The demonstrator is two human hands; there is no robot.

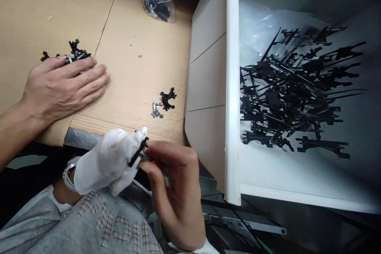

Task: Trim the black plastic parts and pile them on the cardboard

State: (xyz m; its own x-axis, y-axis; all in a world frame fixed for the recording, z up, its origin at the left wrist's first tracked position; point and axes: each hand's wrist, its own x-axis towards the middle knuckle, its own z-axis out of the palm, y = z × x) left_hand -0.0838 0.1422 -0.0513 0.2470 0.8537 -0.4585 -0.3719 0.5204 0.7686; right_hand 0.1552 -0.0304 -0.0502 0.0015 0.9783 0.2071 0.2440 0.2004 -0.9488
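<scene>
My left hand (114, 160), in a white glove, holds a small black plastic part (138, 152) just off the table's front edge. My right hand (175, 182) is bare, and its thumb and forefinger pinch the right side of the same part. Further back on the tabletop lie two loose pieces, a black bracket-shaped part (168, 98) and a shinier, greyish one (156, 110) touching or almost touching it.
A co-worker's bare hand (65, 83) rests over a pile of black parts (77, 51) on the wooden table (143, 71). At the back stands a clear plastic bag (157, 0) with dark parts inside. On the right, a white bin (233, 87) holds many black parts (285, 87).
</scene>
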